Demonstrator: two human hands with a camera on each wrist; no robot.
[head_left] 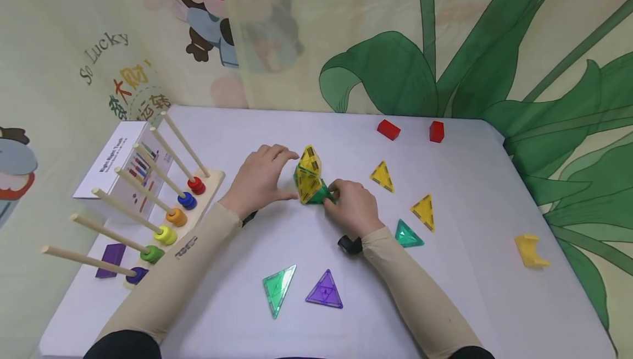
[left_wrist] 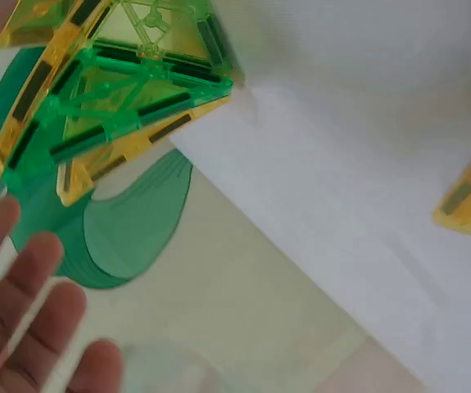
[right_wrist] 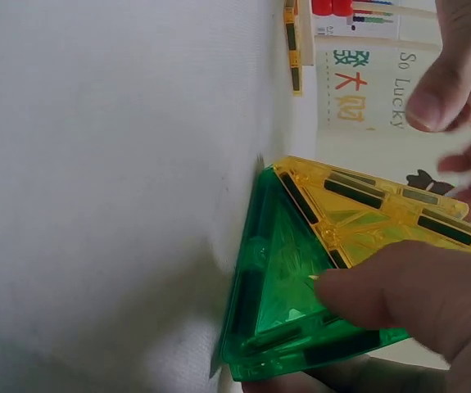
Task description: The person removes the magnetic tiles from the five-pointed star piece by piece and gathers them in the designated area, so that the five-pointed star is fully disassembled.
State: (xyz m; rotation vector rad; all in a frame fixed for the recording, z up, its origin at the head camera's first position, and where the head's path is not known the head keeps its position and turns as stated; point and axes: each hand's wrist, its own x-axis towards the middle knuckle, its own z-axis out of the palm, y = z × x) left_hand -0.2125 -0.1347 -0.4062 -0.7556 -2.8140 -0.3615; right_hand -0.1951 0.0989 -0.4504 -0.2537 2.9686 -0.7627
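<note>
A small standing build of yellow and green see-through triangular magnetic tiles (head_left: 309,178) is at the table's middle. My right hand (head_left: 353,206) pinches a green triangle tile (right_wrist: 272,270) at the build's lower right; in the right wrist view the thumb lies on its face and a finger is behind it. Yellow tiles (right_wrist: 358,201) join that green one along an edge. On the build's left side is my left hand (head_left: 264,175), thumb and fingers spread around it. The left wrist view shows the fingers (left_wrist: 34,266) extended, apart from the tiles.
Loose yellow triangles (head_left: 382,176), a small green triangle (head_left: 408,234), a larger green one (head_left: 279,290) and a purple one (head_left: 325,290) lie around. A peg stand with rings (head_left: 210,183) and a white box (head_left: 116,155) stand left. Red blocks (head_left: 388,130) and a yellow piece (head_left: 530,252) are farther off.
</note>
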